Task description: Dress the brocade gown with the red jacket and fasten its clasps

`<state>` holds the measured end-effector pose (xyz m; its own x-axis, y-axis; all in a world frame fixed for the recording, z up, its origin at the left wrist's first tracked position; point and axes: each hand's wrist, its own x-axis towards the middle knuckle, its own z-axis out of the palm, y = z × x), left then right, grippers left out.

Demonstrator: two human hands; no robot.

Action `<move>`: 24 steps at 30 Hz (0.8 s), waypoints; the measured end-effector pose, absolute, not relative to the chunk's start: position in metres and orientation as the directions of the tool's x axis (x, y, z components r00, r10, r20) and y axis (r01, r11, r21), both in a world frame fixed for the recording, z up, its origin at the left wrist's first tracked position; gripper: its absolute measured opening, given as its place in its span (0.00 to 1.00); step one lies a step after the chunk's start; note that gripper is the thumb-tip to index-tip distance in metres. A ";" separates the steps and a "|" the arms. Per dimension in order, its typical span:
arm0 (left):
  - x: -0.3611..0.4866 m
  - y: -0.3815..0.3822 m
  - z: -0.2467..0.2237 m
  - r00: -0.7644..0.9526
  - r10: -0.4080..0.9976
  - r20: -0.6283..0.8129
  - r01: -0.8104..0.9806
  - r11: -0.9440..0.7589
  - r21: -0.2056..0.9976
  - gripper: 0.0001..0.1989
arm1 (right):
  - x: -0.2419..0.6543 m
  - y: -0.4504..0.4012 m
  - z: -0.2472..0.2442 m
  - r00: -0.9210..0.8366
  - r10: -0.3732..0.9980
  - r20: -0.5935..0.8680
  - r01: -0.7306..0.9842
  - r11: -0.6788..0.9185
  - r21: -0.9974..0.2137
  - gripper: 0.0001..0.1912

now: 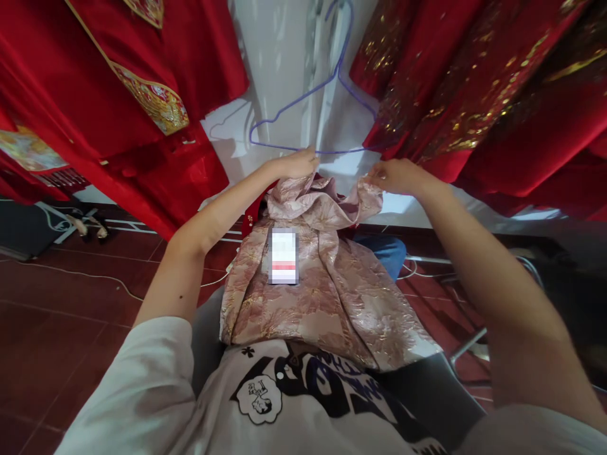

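Note:
A pink brocade garment with a gold leaf pattern lies across my lap, its far end gathered and lifted. My left hand pinches the lifted edge on the left. On the right, my right hand grips the other end of that edge between thumb and fingers. Just beyond both hands hangs a purple wire hanger, with no garment on it. A phone-like rectangle with a blurred, lit face rests on the garment, left of its middle.
Red garments with gold decoration hang at the left and at the right. Blue denim shows beyond the brocade. White cables and a pair of shoes are on the red tiled floor. Metal legs stand at the right.

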<state>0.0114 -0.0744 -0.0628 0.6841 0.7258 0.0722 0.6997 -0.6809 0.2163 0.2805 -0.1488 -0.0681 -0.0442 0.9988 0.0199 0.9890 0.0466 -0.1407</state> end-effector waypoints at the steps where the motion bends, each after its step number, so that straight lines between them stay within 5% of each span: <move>1: 0.018 -0.073 -0.066 0.688 0.714 0.131 0.690 -0.699 0.185 0.21 | 0.277 -0.151 -0.061 -0.046 0.997 0.062 0.992 0.053 -0.111 0.10; 6: 0.026 -0.060 -0.086 0.723 0.567 0.394 0.560 -0.816 0.145 0.13 | 0.275 -0.141 -0.036 0.023 0.951 0.309 0.996 0.006 -0.090 0.22; 9: 0.021 -0.046 -0.102 0.697 0.608 0.379 0.593 -0.787 0.171 0.12 | 0.291 -0.115 -0.036 -0.070 0.909 0.412 0.987 0.123 -0.104 0.19; 12: 0.017 -0.039 -0.111 0.699 0.650 0.300 0.628 -0.758 0.179 0.12 | 0.319 -0.091 -0.043 -0.163 0.900 0.405 0.972 0.217 -0.093 0.12; 15: 0.010 -0.043 -0.109 0.725 0.626 0.288 0.596 -0.779 0.193 0.12 | 0.353 -0.082 -0.051 -0.076 0.943 0.324 0.994 0.098 -0.052 0.09; 24: -0.006 -0.067 -0.098 0.721 0.628 0.293 0.590 -0.778 0.216 0.09 | 0.396 -0.096 -0.067 -0.021 0.954 0.299 0.996 -0.005 0.086 0.20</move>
